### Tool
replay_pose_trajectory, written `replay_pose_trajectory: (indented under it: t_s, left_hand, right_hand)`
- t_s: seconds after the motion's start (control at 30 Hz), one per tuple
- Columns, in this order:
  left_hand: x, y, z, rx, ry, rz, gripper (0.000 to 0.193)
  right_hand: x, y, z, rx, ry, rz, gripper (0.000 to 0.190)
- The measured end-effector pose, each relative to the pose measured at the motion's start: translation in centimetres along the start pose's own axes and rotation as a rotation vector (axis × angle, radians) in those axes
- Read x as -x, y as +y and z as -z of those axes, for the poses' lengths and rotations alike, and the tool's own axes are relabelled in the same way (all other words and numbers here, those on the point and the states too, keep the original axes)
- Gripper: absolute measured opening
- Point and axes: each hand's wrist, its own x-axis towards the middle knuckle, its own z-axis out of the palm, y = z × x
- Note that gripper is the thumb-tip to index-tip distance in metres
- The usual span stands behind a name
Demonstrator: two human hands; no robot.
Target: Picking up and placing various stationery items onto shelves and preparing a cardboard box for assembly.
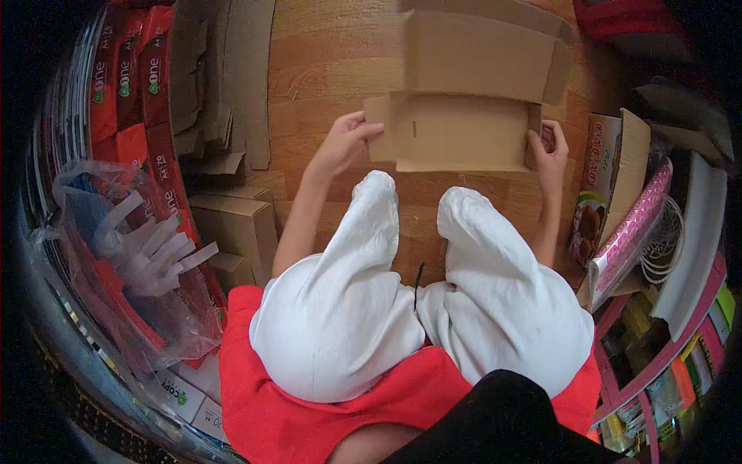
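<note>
A brown cardboard box [469, 133], partly folded, lies on the wooden floor in front of my knees. Its lid panel is laid back, away from me, and its right side wall stands up. My left hand [348, 142] pinches the flap at the box's left end between thumb and fingers. At the other end, my right hand [548, 148] grips the upright right wall, thumb inside and fingers outside. A small slot shows in the base panel near its left side.
Flat cardboard sheets [249, 87] and folded cardboard boxes [232, 223] lie at left, beside red paper packs [153, 75] and a plastic bag [139, 261] of white strips. At right are a printed carton [597, 156], a pink patterned roll [632, 226] and coiled cord [664, 243].
</note>
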Motion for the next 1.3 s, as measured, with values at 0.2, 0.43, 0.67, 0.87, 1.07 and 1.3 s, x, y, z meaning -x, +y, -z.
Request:
replay_pose_trajectory:
  t_s: [0.2,0.43,0.67,0.87,1.07,1.3]
  left_hand:
    - [-0.3,-1.3,3.0,0.472,-0.418,-0.059,0.032]
    - [-2.3,-2.2,3.6,-0.229,0.323,-0.016,0.03]
    - [-3.2,-3.6,4.6,-0.175,0.349,-0.263,0.03]
    - [-2.9,-3.4,4.9,-0.213,0.375,-0.26,0.027]
    - [-3.1,-2.8,5.8,-0.244,0.361,-0.221,0.034]
    - [-4.1,-1.8,5.4,-0.221,0.343,-0.255,0.03]
  right_hand:
    - [0.0,4.3,-1.3,-0.406,-0.11,-0.179,0.022]
    - [0.8,5.6,-5.4,-0.014,0.044,-0.232,0.017]
    - [2.1,3.9,-6.7,-0.341,0.24,-0.376,0.021]
    - [1.9,5.6,-5.9,-0.43,0.113,-0.303,0.023]
    - [1.5,6.1,-5.8,-0.455,0.057,-0.301,0.021]
    - [1.5,7.5,-5.6,-0.679,0.034,-0.313,0.018]
